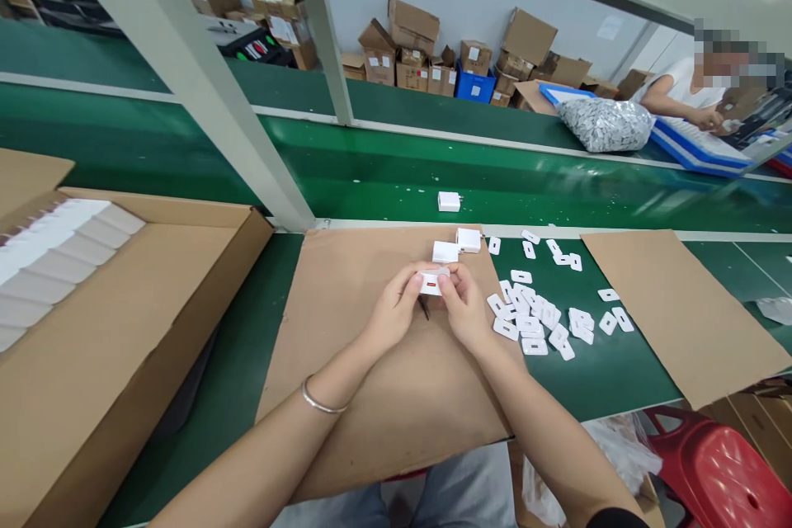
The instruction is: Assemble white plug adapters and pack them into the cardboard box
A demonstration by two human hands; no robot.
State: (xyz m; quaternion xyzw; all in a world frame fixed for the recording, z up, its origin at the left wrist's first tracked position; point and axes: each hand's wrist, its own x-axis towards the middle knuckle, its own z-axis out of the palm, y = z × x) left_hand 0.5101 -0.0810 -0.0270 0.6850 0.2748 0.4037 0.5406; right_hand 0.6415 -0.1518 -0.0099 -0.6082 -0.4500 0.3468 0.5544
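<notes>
Near edge: red stool (736, 462) low right, bare cardboard sheet (371, 396) on the green table (594, 388). Left hand (394, 309) and right hand (469, 309) both pinch the white piece (431, 282), one end each, fingers and thumbs closed on it, red slot showing. It's over the sheet. Thin dark item (424, 308) just below it. Open carton (198, 260) on the left, row of white blocks (55, 256) inside. Loose white plates (525, 318) right of the hands, mostly piled, some apart; second cardboard sheet (681, 313) beyond them to the right. Two white adapters (445, 252) just past the fingers, third adapter (449, 201) on the green belt (384, 173). Across: filled clear bag (606, 124), person (686, 87) at right, blue crate (475, 86) among cardboard boxes (414, 26) by the wall.
</notes>
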